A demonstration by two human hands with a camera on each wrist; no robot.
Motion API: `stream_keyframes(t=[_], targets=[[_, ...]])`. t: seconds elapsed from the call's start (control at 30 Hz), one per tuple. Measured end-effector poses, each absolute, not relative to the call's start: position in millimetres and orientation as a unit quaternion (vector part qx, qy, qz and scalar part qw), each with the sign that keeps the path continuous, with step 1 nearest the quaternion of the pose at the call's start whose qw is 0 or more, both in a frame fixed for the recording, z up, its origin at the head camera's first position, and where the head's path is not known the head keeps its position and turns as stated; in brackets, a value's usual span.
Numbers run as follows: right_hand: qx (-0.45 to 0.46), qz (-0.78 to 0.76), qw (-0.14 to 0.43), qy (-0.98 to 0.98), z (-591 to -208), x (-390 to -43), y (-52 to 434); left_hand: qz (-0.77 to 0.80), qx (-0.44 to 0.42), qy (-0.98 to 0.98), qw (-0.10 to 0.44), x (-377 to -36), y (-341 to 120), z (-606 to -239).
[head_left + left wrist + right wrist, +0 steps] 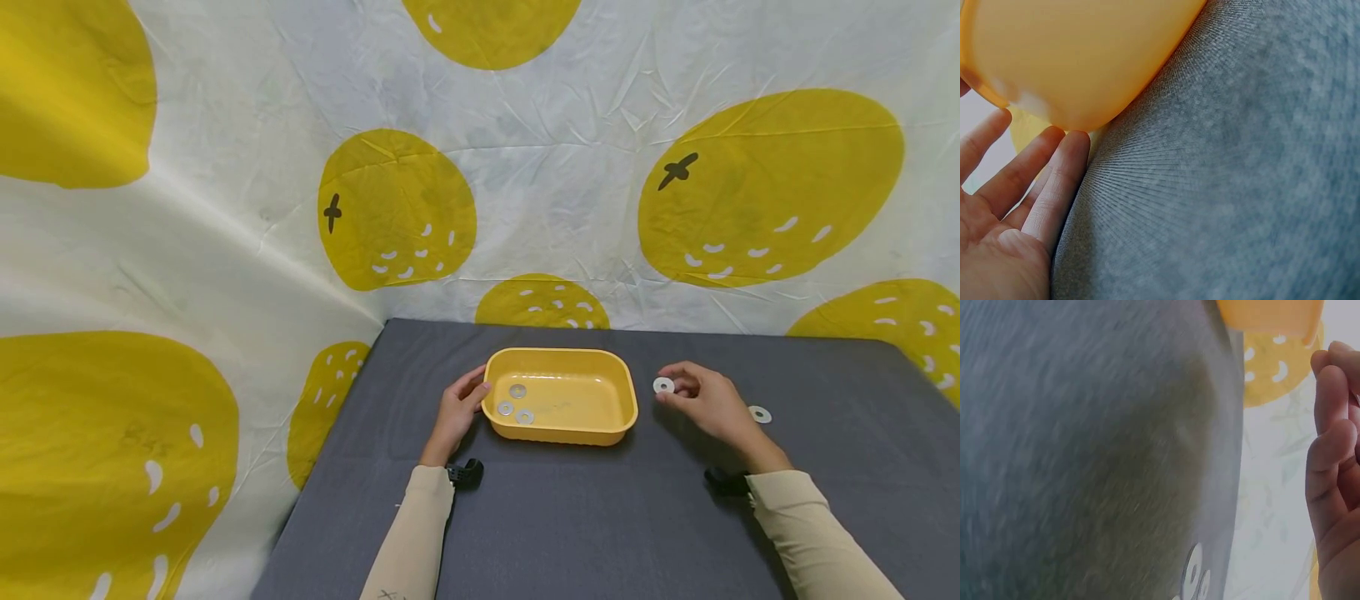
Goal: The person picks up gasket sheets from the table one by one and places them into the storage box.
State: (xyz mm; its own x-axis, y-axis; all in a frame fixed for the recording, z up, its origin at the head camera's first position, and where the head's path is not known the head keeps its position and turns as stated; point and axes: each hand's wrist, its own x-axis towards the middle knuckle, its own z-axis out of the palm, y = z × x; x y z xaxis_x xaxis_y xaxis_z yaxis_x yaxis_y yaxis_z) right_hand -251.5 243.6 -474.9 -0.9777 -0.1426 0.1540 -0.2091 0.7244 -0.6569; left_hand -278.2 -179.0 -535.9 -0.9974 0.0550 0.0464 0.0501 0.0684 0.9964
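A yellow plastic tray sits on the dark cloth with three metal washers in its left part, one being the washer farthest back. At the tray's left end is my left hand, its thumb on the rim and its other fingers along the outer wall. The left wrist view shows those fingertips against the tray's rounded wall. To the right of the tray, my right hand pinches a washer between thumb and fingers, above the cloth. In the right wrist view, the fingers hide most of that washer.
Behind the right hand's wrist a washer lies on the cloth; the right wrist view shows washers overlapping there. A dark grey cloth covers the table. A white curtain with yellow fruit prints hangs behind and at the left.
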Motion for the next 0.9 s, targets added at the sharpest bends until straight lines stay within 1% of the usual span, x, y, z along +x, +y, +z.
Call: stream_keyframes(t=[0.53,0.9], targets=[[0.120,0.459,0.025,-0.880,-461.6,-254.1,219.6,0.685,0.041,0.727,0.005,-279.5,-179.9,-538.6],[0.117,0.478,0.002,-0.871,-458.3,-256.8,202.8,0.679,0.039,0.733,0.004,-279.2,-180.7,-540.2]])
